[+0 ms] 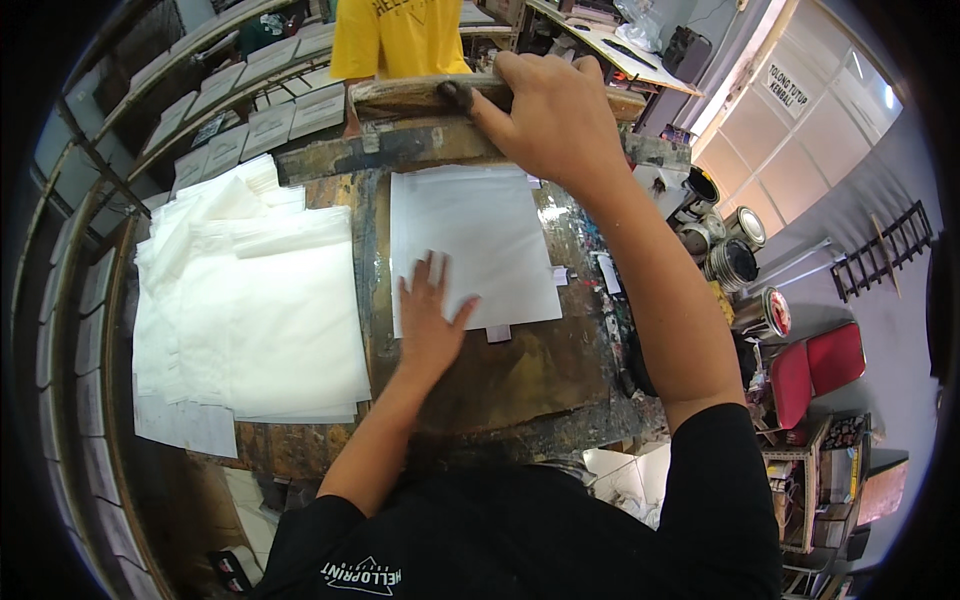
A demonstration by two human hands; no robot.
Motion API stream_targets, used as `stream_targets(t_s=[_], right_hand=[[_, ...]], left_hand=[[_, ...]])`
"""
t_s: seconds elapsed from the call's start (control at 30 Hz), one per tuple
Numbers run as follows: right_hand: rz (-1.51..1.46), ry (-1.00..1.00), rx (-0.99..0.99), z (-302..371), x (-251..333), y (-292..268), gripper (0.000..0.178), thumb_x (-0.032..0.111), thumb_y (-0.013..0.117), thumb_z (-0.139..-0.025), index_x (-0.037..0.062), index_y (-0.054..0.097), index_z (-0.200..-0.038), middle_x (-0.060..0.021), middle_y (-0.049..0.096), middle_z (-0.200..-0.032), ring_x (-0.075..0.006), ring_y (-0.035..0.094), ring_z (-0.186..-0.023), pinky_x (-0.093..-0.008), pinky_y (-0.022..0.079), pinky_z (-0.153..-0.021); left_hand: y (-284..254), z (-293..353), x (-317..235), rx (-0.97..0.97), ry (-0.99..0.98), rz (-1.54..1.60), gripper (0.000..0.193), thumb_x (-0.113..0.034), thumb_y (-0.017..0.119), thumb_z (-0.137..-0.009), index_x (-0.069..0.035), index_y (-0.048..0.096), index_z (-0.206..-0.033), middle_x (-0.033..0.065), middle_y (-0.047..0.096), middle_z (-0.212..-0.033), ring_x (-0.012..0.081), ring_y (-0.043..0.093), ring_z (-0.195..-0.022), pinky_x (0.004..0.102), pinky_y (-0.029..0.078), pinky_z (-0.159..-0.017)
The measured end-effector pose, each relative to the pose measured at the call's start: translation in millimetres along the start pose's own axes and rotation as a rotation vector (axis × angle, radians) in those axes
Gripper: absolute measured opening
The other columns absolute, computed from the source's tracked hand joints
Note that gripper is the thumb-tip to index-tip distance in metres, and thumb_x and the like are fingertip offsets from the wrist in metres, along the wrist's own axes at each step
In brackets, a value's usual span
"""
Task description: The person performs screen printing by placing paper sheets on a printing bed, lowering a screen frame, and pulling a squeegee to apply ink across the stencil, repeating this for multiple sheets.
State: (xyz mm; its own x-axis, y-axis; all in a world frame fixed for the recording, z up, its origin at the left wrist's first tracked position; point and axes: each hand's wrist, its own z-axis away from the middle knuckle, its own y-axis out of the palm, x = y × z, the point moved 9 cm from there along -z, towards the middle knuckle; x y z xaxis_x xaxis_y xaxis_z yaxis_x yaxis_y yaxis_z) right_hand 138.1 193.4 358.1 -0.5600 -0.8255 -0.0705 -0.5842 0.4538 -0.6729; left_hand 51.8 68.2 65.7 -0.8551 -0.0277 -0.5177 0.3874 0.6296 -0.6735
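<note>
A pale, translucent sheet or flat bag lies on the dark, paint-stained board in front of me. My left hand rests on its lower left part, fingers spread and holding nothing. Small paper tabs show at the sheet's edges. Beyond its far side, my right hand is closed over the top edge of a raised, stained wooden frame. The right thumb is smudged dark. What the frame carries below that edge cannot be made out. To the left lies a large, loose pile of similar white bags.
Paint cans and tubs crowd the table's right side. A red chair stands farther right. Racks with trays line the left. Across the table is a person in a yellow shirt.
</note>
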Motion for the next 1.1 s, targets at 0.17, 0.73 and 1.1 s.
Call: stream_targets(t_s=[0.17, 0.73, 1.1], right_hand=[[-0.085, -0.063, 0.121, 63.3, 18.2, 12.9, 0.04, 0.043, 0.07, -0.095, 0.0038, 0.065, -0.102, -0.0171, 0.068, -0.095, -0.0379, 0.065, -0.102, -0.0536, 0.041, -0.095], [0.085, -0.035, 0.298, 78.8, -62.9, 307.2, 0.05, 0.011, 0.081, -0.08, 0.0107, 0.056, -0.123, -0.0076, 0.062, -0.115, -0.0282, 0.06, -0.116, -0.0563, 0.038, -0.103], [0.08, -0.018, 0.459, 156.9, -21.0, 250.9, 0.045, 0.009, 0.078, -0.08, 0.0111, 0.058, -0.121, -0.0069, 0.062, -0.114, -0.0285, 0.06, -0.113, -0.0576, 0.039, -0.103]], left_hand=[[-127.6, -33.2, 62.9, -0.157, -0.382, 1.157, 0.108, -0.008, 0.096, -0.082, 0.002, 0.029, -0.167, 0.0137, 0.07, -0.129, 0.0195, 0.072, -0.102, 0.0308, 0.059, -0.093], [-76.8, 99.3, 100.4, 0.029, -0.218, -0.153, 0.122, -0.077, 0.09, -0.06, 0.003, 0.062, -0.148, 0.0065, 0.068, -0.095, 0.0253, 0.054, -0.089, 0.0428, 0.036, -0.095], [-75.9, 103.9, 103.6, 0.054, -0.273, -0.056, 0.113, -0.052, 0.101, -0.06, 0.002, 0.059, -0.151, 0.0081, 0.071, -0.114, 0.0323, 0.046, -0.108, 0.0455, 0.04, -0.1]])
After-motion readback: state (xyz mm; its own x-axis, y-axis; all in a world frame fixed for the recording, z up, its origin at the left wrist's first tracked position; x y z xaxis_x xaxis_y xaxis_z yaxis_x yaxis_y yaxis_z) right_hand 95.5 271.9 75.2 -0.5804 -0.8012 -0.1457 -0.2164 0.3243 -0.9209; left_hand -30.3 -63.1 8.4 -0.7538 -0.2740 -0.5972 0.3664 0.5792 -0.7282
